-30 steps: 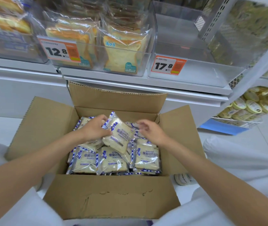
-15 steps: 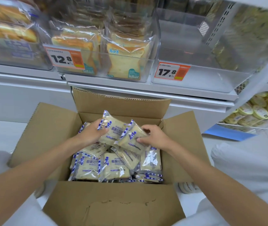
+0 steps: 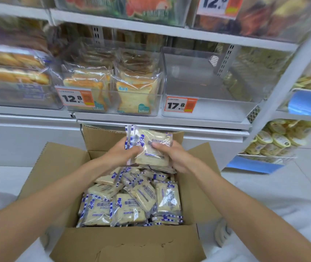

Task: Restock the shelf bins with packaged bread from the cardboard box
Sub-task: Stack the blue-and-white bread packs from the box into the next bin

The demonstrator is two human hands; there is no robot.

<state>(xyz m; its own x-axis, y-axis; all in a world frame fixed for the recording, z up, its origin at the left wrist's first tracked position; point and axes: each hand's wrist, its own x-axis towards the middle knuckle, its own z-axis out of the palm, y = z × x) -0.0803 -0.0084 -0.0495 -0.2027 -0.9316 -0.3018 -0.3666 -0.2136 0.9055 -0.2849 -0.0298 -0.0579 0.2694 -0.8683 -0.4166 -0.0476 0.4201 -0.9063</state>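
An open cardboard box (image 3: 124,244) stands on the floor below the shelf, holding several clear bread packs (image 3: 132,201) with blue-and-white striped edges. Above its far end, both my hands hold a small stack of these bread packs (image 3: 150,146) together. My left hand (image 3: 120,154) grips the stack's left side, thumb on the front. My right hand (image 3: 175,156) grips its right side, thumb on top. Directly above, a clear shelf bin (image 3: 226,110) with a 17.8 price tag (image 3: 180,104) holds nothing.
To the left of that bin, a bin (image 3: 113,108) tagged 12.8 holds sliced toast packs; further left lie long loaves (image 3: 12,72). An upper shelf (image 3: 150,27) carries more bins. A wire rack (image 3: 268,157) of small tubs stands at the right.
Each hand held a separate pack low in the box; now the packs are brought together into one stack and lifted above the box's far flap. The view has tilted up toward the shelf.
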